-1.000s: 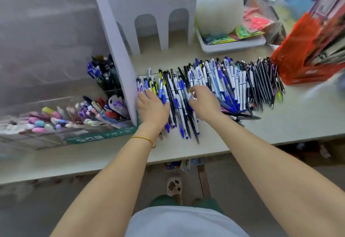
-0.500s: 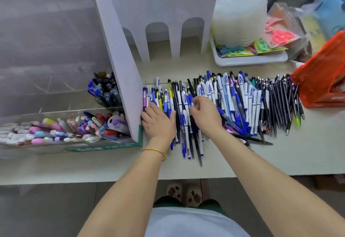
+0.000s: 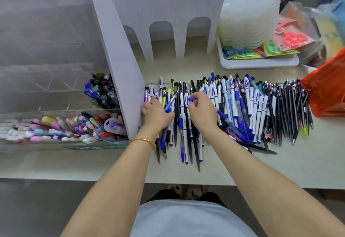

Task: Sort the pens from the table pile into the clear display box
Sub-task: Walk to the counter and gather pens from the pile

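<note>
Since 0.5 s ago the left hand has gone from lying flat on the pile to curling its fingers, and a blue pen now sticks up at a slant out of its grip, tip pointing away from the person. The right hand has also bunched up: its fingertips curl down and appear to pinch the upper end of a white-and-blue pen that lies in the row, though the exact hold is partly hidden by the knuckles. A gold bangle sits on the left wrist. Both hands work the left end of the pens, a long row spread across the table, lying mostly parallel and reaching right as far as an orange bag. The clear display box stands to the left, beyond a white panel that the left hand nearly touches; dark and blue pens already fill 1 compartment of it. The likely trouble is the crowding: lifting 1 pen from such a tight layer may drag its neighbours, roll them toward the table's near edge, where several tips already lie close, or knock them off. The panel also stands between pile and box, so a hurried carry could clip it.
</note>
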The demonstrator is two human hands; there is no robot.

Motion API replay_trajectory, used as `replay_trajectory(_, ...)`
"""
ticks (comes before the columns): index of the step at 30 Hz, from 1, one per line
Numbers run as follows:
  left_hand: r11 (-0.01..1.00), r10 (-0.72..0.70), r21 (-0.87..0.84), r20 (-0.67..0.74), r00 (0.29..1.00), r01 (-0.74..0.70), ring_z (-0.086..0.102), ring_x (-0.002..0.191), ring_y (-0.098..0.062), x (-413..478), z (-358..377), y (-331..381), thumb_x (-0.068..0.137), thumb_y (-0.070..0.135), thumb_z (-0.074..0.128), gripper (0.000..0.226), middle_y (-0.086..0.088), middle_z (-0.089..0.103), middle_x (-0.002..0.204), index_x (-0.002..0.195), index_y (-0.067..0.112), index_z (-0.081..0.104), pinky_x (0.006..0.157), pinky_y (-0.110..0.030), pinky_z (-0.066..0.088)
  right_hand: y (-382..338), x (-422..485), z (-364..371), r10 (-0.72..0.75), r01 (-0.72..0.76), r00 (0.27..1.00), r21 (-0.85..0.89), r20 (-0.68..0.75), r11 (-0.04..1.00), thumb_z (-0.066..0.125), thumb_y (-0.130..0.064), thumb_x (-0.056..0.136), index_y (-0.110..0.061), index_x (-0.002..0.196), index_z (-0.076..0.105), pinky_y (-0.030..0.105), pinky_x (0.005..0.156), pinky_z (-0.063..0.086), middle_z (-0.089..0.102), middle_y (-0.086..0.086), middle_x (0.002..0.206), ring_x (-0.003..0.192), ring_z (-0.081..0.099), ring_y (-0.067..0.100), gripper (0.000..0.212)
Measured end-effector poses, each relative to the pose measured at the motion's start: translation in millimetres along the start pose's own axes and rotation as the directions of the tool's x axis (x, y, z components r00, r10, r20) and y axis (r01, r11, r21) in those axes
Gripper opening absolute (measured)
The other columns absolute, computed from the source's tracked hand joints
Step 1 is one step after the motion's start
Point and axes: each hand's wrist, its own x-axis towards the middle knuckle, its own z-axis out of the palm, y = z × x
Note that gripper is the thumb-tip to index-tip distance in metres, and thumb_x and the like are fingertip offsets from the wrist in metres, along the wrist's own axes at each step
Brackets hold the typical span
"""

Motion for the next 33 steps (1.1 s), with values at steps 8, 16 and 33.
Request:
replay_trajectory(8,0.978,-0.127,-0.174,-0.048,0.991,0.117,0.033,0.128,-0.035,3.0,7.3,11.0,0.083,0.03,0.069,0.077,-0.021,0.033,0.14,0.137,-0.002,0.026,0.1,-0.04,0.038,-3.3,3.8,-1.3,-0.001,0.0,1.0,0.01,0.025,1.0,0.044,-0.014,0.095,-0.015,0.127,0.052,0.04,0.075,0.052,0.062,0.001,0.112,0.077,0.055,0.011,0.033)
replay_trajectory(16,0.988,-0.09,-0.138,-0.104,0.991,0.075,0.043,0.12,-0.037,0.5,8.6,18.1,0.078,0.015,0.073,0.068,-0.022,0.043,0.132,0.129,-0.003,0.032,0.092,-0.039,0.044,-3.5,7.2,-0.7,0.003,-0.004,1.0,0.025,0.012,1.0,0.045,-0.014,0.096,-0.015,0.127,0.053,0.037,0.071,0.05,0.06,-0.001,0.102,0.069,0.05,0.006,0.032)
replay_trajectory(33,0.909,-0.113,-0.409,-0.071,0.991,0.074,0.045,0.06,-0.01,0.3,-10.2,8.3,0.08,0.011,0.071,0.059,-0.001,0.043,0.077,0.124,0.001,0.033,0.046,-0.024,0.035,-8.2,2.0,-4.0,0.023,-0.023,1.0,0.062,-0.005,0.998,0.045,-0.013,0.095,-0.014,0.123,0.054,0.042,0.075,0.054,0.06,0.0,0.098,0.069,0.053,0.009,0.03)
